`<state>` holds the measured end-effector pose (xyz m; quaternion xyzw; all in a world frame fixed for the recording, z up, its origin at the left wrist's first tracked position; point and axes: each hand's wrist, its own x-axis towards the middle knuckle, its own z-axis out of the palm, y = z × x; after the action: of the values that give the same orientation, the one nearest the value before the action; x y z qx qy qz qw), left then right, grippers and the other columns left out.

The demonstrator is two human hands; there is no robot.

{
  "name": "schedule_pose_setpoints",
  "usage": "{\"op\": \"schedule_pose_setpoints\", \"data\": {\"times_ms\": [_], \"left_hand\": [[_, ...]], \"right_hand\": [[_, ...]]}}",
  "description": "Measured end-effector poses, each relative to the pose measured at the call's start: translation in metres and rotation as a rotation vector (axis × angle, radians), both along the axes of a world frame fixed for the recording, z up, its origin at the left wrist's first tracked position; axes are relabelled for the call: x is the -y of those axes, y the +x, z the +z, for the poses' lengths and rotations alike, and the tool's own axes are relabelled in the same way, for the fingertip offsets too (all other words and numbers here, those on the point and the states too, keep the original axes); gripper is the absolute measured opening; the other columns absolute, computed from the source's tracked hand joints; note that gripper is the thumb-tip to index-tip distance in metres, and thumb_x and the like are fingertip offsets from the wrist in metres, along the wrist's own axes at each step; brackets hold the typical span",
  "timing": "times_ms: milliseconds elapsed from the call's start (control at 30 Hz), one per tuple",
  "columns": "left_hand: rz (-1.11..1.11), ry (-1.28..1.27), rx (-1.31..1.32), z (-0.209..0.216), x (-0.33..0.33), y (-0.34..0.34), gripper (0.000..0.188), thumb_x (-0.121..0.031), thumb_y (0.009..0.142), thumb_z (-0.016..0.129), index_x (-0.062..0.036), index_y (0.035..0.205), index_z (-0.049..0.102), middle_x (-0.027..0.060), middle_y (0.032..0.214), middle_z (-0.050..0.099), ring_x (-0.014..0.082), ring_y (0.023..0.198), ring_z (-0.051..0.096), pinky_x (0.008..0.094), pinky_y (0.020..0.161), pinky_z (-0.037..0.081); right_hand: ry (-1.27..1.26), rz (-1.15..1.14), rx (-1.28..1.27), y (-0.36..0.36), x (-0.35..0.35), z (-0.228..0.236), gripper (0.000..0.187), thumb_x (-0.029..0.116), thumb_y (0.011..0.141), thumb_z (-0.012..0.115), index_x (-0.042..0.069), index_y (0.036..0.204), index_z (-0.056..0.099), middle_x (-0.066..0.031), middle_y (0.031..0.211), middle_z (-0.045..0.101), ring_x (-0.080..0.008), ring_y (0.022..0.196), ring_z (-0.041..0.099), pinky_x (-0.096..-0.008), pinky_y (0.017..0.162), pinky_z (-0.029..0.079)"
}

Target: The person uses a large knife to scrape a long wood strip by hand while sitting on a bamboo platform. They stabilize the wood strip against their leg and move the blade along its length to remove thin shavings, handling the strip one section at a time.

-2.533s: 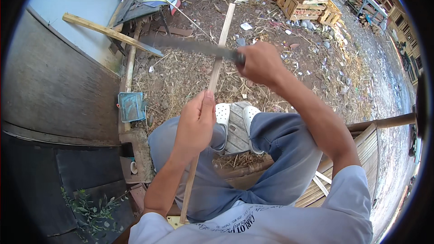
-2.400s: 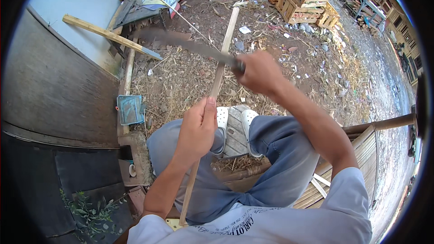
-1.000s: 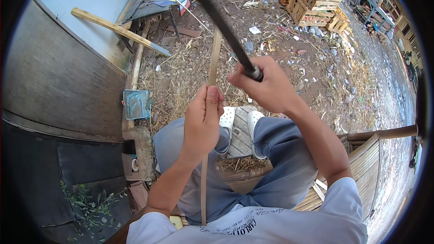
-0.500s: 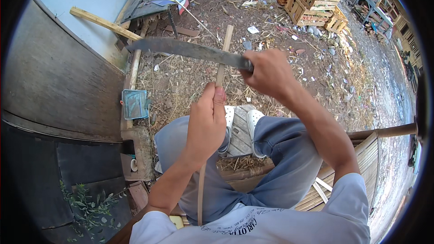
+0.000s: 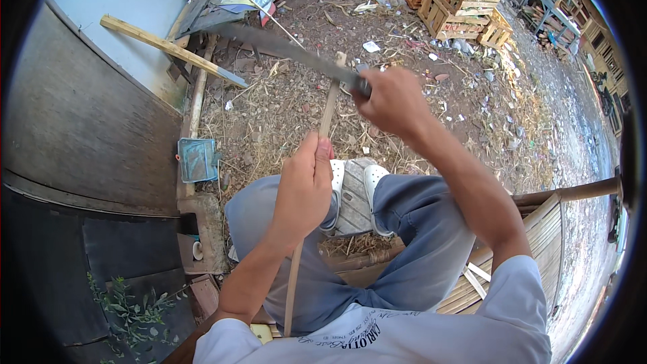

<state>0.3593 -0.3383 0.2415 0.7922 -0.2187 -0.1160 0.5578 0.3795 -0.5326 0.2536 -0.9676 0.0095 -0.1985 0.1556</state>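
Note:
My left hand (image 5: pixel 302 189) is closed around a long, thin wooden strip (image 5: pixel 328 113), which runs from beyond my fingers down past my left thigh. In my right hand (image 5: pixel 394 102) is the handle of a machete, its long dark blade (image 5: pixel 290 48) pointing to the far left and slightly blurred. Near the handle, the blade crosses the strip close to its far end. Whether the edge is biting into the wood I cannot tell.
White clogs (image 5: pixel 376 178) rest on a grey board (image 5: pixel 354 202) between my knees. At left lie a blue plastic basket (image 5: pixel 197 160) and a wooden beam (image 5: pixel 168 47). Slatted crates (image 5: pixel 458 3) stand far right. Bamboo slats (image 5: pixel 532 249) lie beside my right leg; litter covers the ground.
The machete's tip has swung up and away from me, so the blade slants more steeply. My right hand has shifted slightly left. The strip's far end sits a little lower in view.

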Motion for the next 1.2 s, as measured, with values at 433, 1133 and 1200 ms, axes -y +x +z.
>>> {"op": "schedule_pose_setpoints", "data": {"times_ms": [433, 1133, 1200], "left_hand": [[-0.205, -0.319, -0.507, 0.019, -0.001, 0.001, 0.030, -0.028, 0.103, 0.037, -0.0071, 0.084, 0.046, -0.0049, 0.056, 0.035, 0.0035, 0.044, 0.026, 0.0216, 0.040, 0.023], [-0.361, -0.088, -0.585, 0.007, -0.016, 0.003, 0.030, -0.026, 0.101, 0.041, 0.0003, 0.103, 0.055, 0.0004, 0.066, 0.053, 0.0004, 0.042, 0.035, 0.0168, 0.037, 0.035], [-0.394, -0.070, -0.595, 0.010, -0.019, 0.003, 0.030, -0.025, 0.101, 0.041, 0.0011, 0.105, 0.055, 0.0013, 0.067, 0.055, 0.0006, 0.043, 0.037, 0.0170, 0.038, 0.038]], "right_hand": [[0.937, -0.232, -0.005, 0.011, 0.035, 0.003, 0.036, 0.034, 0.079, 0.065, 0.000, 0.070, 0.060, -0.0043, 0.051, 0.052, -0.0158, 0.041, 0.049, -0.0313, 0.045, 0.041], [1.744, 0.047, 0.374, -0.006, 0.059, 0.020, 0.023, 0.020, 0.088, 0.066, -0.002, 0.097, 0.063, 0.0091, 0.053, 0.035, -0.0019, 0.045, 0.034, -0.0201, 0.046, 0.031], [1.720, 0.022, 0.509, -0.007, 0.075, 0.022, 0.019, 0.018, 0.090, 0.063, -0.001, 0.094, 0.062, 0.0079, 0.055, 0.036, -0.0028, 0.047, 0.036, -0.0208, 0.047, 0.034]]}}
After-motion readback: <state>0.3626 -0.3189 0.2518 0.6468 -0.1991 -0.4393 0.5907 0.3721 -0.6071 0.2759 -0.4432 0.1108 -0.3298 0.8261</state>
